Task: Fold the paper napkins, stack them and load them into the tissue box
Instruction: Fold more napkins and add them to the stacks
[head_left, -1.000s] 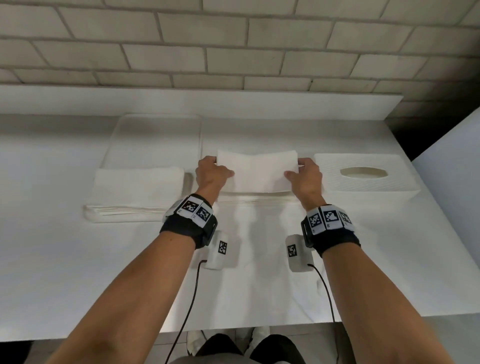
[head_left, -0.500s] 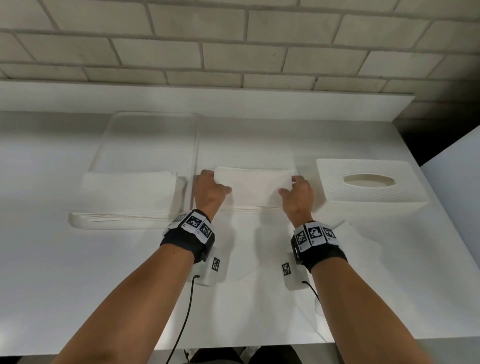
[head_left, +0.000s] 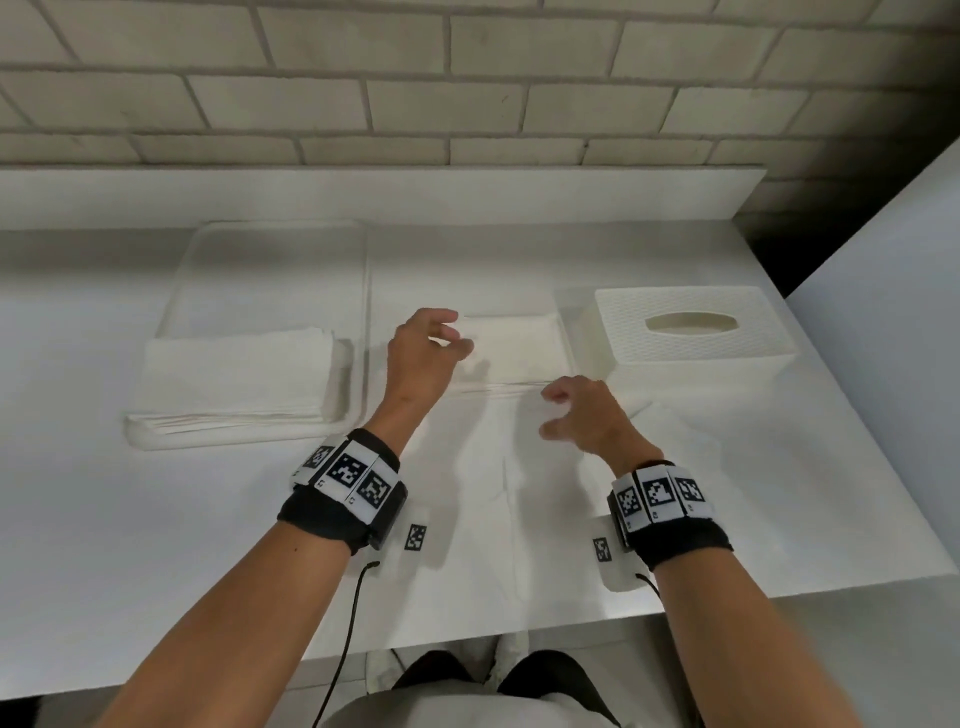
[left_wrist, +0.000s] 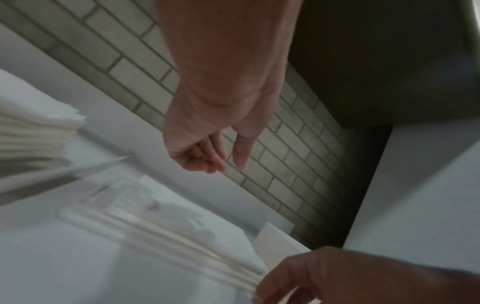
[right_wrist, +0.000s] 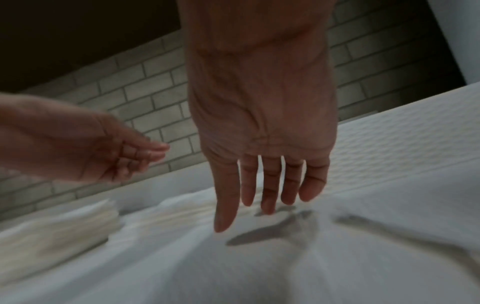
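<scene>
White table (head_left: 156, 545), raised ledge along its far edge. Directly on it: clear tray (head_left: 275, 270) toward the far-left, holding a stack of unfolded napkins (head_left: 234, 374) at its near end. Folded napkin stack (head_left: 519, 348) mid-table, just right of the tray. Textured white tissue box (head_left: 691, 325) near the right edge, just beside that stack, slot facing up. One unfolded napkin (head_left: 519, 493) spread flat toward the near edge, centre.
</scene>
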